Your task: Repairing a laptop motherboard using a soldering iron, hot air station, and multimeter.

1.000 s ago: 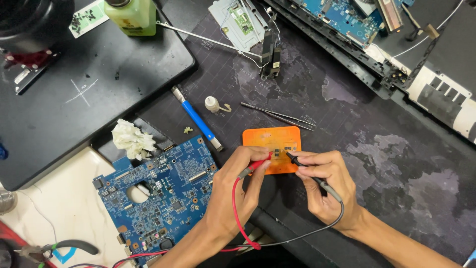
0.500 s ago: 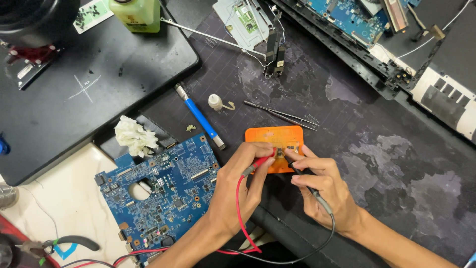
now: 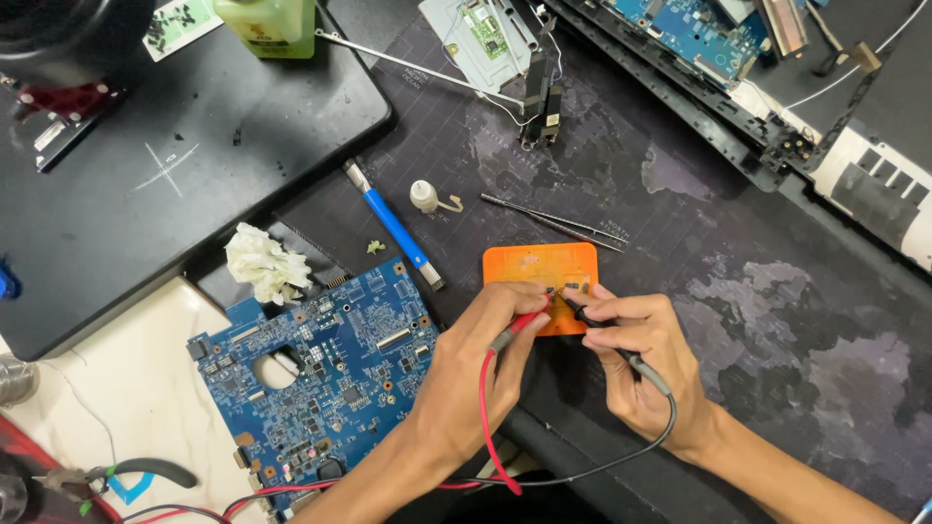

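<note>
My left hand (image 3: 476,374) grips a red test probe (image 3: 519,325) whose tip rests on a small component on the orange pad (image 3: 539,267). A black test probe (image 3: 607,340) sits in my right hand (image 3: 646,364), its tip touching the same tiny part from the right. The red lead (image 3: 485,427) and the black lead (image 3: 631,451) trail down toward me. Both hands lie on the dark world-map mat (image 3: 738,281).
A blue circuit board (image 3: 320,364) lies left of my left hand. A blue-handled tool (image 3: 393,225), a small white cap (image 3: 424,196), tweezers (image 3: 558,221) and crumpled tissue (image 3: 264,262) sit above. A black laptop lid (image 3: 175,165) is at left, an opened laptop chassis (image 3: 777,78) top right.
Both hands and the probes stay on the orange pad; the view has shifted slightly, so everything sits a little lower in frame.
</note>
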